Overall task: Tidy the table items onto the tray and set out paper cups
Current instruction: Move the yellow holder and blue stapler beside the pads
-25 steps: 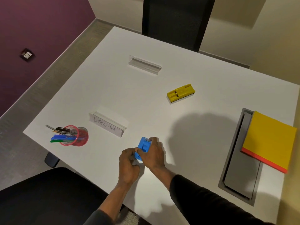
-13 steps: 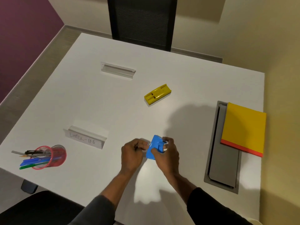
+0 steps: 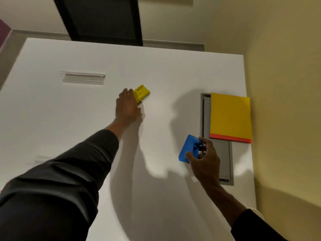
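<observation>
My right hand (image 3: 204,160) grips a blue plastic block (image 3: 188,147) and holds it tilted just above the white table (image 3: 156,70), beside the grey recessed hatch (image 3: 224,160). My left hand (image 3: 127,106) is stretched far forward, its fingers lying on the near end of a yellow plastic block (image 3: 142,92) that rests on the table. Whether the fingers have closed around that block I cannot tell. No tray and no paper cups are in view.
A yellow pad with an orange edge (image 3: 230,117) lies over the far end of the hatch. One white name-card holder (image 3: 83,78) stands at the far left, and another (image 3: 40,159) peeks out behind my left sleeve. A black chair (image 3: 102,20) stands beyond the table.
My left hand let go of the blue block and reached forward to the yellow block. My right hand carried the blue block to the right, toward the hatch. The view swung right.
</observation>
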